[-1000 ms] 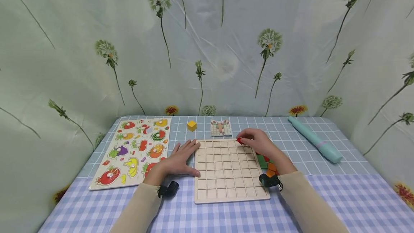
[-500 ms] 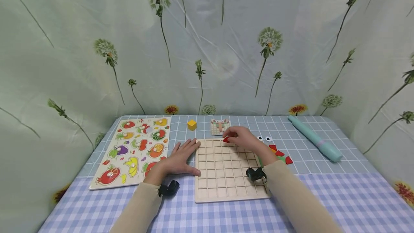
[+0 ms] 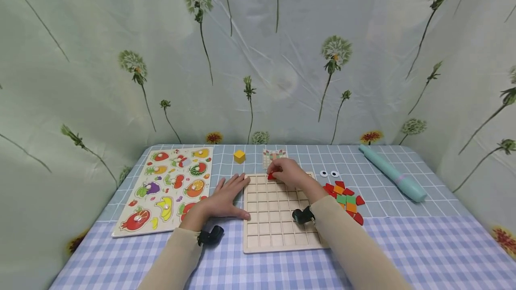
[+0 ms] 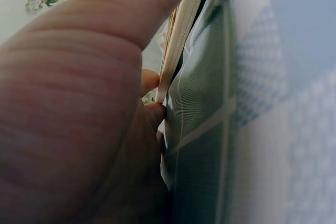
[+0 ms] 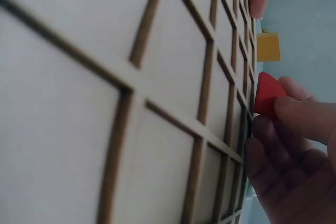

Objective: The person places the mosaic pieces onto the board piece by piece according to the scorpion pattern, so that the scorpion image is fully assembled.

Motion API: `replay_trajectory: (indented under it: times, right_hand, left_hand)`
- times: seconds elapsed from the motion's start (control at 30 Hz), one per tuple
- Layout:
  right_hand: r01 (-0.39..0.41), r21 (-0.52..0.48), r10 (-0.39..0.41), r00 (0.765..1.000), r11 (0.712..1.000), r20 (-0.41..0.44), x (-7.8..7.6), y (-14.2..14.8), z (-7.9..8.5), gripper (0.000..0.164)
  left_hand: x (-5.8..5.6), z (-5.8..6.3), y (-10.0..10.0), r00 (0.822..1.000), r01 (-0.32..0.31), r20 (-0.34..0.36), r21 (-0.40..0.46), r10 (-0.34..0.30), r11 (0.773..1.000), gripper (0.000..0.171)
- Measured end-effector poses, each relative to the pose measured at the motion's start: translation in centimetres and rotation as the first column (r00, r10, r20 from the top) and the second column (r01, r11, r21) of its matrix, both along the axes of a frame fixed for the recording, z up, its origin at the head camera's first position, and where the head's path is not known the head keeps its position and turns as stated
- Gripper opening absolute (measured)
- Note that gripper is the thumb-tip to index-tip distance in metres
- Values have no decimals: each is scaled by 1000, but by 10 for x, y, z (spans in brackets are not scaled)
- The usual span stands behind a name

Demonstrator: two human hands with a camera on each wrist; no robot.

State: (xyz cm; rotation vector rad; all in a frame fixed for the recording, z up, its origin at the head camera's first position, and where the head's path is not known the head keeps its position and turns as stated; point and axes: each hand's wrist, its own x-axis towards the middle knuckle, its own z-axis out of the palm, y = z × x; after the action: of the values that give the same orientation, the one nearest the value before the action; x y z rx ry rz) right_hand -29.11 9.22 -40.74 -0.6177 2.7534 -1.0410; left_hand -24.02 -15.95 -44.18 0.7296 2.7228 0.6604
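Note:
A pale wooden grid board [image 3: 258, 228] lies flat in the middle of the table. My left hand [image 3: 226, 198] has its fingers spread and touches the board's left edge; the left wrist view shows fingertips against the wooden side [image 4: 181, 38]. Between thumb and fingers, my right hand [image 3: 289, 173] pinches a red piece [image 5: 266, 95] with one rounded side. In the right wrist view it is at the board's far edge; whether it touches the board I cannot tell. Right of the board lies a pile of red, orange and green pieces [image 3: 350, 200].
A fruit peg puzzle [image 3: 161, 178] lies at the left. Behind the grid board are a yellow cube [image 3: 239, 156] and a patterned card [image 3: 274, 153], partly covered by the right hand. Two eye discs [image 3: 334, 174] and a teal tapered cylinder [image 3: 393, 173] lie at the right.
My right hand has moved left along the board's far edge with the red piece, uncovering the eye discs and the coloured pile. The left hand has stayed in place.

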Motion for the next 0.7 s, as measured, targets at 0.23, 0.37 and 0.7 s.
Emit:
replay_trajectory:
  times: [0.23, 0.37, 0.7]
  right_hand:
    - [14, 19, -14, 1000, 1000, -5, 1, -4, -2, 14]
    - [10, 23, -10, 1000, 1000, -5, 1, -6, -3, 14]
    - [16, 37, -17, 1000, 999, 6, -1, -7, -6, 13]
  left_hand:
    - [2, 2, 0, 1000, 1, -1, 17, -1, 1000, 110]
    - [1, 1, 0, 1000, 3, -10, 11, -3, 1000, 110]
    - [2, 3, 0, 1000, 4, 4, 20, -5, 1000, 109]
